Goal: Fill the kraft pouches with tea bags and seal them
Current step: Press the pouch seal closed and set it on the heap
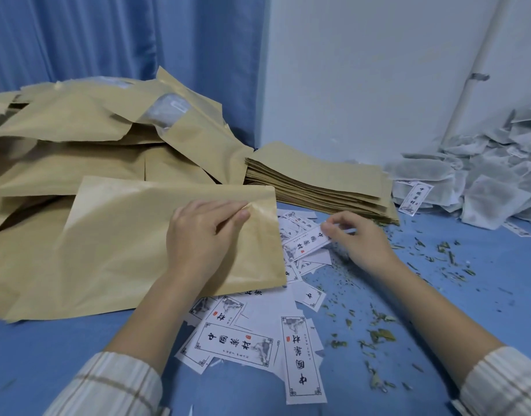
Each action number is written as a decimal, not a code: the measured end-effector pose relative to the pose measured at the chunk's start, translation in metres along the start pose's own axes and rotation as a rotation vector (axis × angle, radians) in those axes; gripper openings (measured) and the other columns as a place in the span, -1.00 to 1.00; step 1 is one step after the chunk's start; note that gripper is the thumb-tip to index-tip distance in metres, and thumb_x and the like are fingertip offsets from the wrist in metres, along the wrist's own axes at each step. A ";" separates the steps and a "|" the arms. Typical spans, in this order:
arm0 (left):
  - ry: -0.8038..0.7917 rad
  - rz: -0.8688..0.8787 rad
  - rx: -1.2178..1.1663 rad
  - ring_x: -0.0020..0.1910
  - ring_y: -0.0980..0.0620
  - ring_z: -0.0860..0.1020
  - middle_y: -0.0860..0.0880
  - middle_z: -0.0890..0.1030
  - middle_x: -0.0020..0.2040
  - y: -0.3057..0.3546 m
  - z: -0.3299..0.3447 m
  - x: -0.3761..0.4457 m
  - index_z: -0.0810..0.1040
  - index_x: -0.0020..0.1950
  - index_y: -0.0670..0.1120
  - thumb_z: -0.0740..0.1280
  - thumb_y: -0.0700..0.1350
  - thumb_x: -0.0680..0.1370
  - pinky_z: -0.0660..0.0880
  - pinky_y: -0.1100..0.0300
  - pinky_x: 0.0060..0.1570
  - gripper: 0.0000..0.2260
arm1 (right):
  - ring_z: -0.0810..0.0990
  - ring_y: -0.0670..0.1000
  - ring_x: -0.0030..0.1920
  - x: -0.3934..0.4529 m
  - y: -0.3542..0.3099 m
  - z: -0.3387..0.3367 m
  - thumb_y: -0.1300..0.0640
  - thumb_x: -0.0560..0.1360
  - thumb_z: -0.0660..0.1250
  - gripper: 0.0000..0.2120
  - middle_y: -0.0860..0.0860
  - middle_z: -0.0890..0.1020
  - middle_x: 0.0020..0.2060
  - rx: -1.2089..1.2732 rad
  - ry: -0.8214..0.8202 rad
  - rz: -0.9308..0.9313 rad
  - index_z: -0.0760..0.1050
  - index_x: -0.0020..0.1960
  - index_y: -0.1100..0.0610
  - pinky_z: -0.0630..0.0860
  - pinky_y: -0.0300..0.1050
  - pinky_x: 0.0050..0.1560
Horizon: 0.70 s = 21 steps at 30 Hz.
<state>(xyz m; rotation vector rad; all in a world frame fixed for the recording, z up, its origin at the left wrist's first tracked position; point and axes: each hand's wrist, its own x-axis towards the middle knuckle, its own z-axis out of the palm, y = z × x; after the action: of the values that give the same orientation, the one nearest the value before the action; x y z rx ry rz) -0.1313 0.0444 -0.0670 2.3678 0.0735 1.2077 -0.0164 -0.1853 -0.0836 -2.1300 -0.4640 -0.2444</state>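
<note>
A kraft pouch (pixel 132 244) lies flat on the blue desk (pixel 483 289), its long axis running left to right, with its right short edge pointing toward the scattered printed labels (pixel 237 343). The left hand (pixel 198 235) rests on that right end, thumb and fingers pinching the pouch near its upper right corner. The right hand (pixel 357 238), just beside it, holds 1 label (pixel 306 241) between curled fingers, the strip slanting up to the right. Behind lie a loose heap of filled pouches (pixel 93 136) at left, a neat stack of flat empty pouches (pixel 321 181) in the middle and a pile of tea bags (pixel 483 172) at right. Dry leaf crumbs (pixel 378 334) dot the blue surface. Blue curtain (pixel 108 37) and a white wall (pixel 363 70) stand behind
</note>
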 end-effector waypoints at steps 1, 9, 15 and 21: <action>0.003 0.001 -0.005 -0.01 -0.06 0.57 0.07 0.68 -0.02 0.000 0.000 0.000 0.69 0.03 0.03 0.39 0.00 0.50 0.40 0.01 0.05 -0.84 | 0.59 -0.13 -0.17 0.001 -0.003 -0.002 0.00 0.49 0.34 -0.93 -0.11 0.65 -0.20 0.059 0.077 0.011 0.55 -0.13 -0.03 0.50 -0.19 -0.13; 0.017 0.013 -0.023 0.00 -0.05 0.57 0.07 0.68 -0.01 0.003 0.000 -0.002 0.68 0.04 0.04 0.36 0.05 0.50 0.35 0.08 0.04 -0.81 | 0.59 -0.08 -0.48 -0.002 -0.036 0.002 0.23 0.48 0.38 -0.93 0.06 0.61 -0.34 0.553 0.126 0.169 0.52 -0.14 0.22 0.53 -0.28 -0.45; -0.058 0.183 -0.159 0.01 0.13 0.56 0.20 0.65 0.00 0.021 0.002 -0.006 0.66 0.05 0.13 0.27 0.16 0.48 0.40 0.12 0.03 -0.74 | 0.61 0.13 -0.25 -0.012 -0.072 0.044 0.23 0.55 0.22 -0.83 0.11 0.62 -0.34 0.667 -0.186 0.313 0.53 -0.18 0.20 0.58 -0.07 -0.26; -0.092 0.214 -0.337 0.04 0.14 0.58 0.22 0.64 0.01 0.045 0.006 -0.004 0.66 0.05 0.11 0.35 0.10 0.47 0.48 -0.07 0.09 -0.79 | 0.51 0.06 -0.12 -0.030 -0.078 0.055 0.26 0.65 -0.05 -0.73 0.00 0.36 -0.30 0.854 -0.278 0.561 0.40 -0.06 0.17 0.34 -0.42 -0.39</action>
<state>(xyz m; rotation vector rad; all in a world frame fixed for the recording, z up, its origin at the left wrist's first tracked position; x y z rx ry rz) -0.1361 0.0015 -0.0535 2.1667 -0.3923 1.1023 -0.0760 -0.1064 -0.0661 -1.3630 -0.0701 0.4990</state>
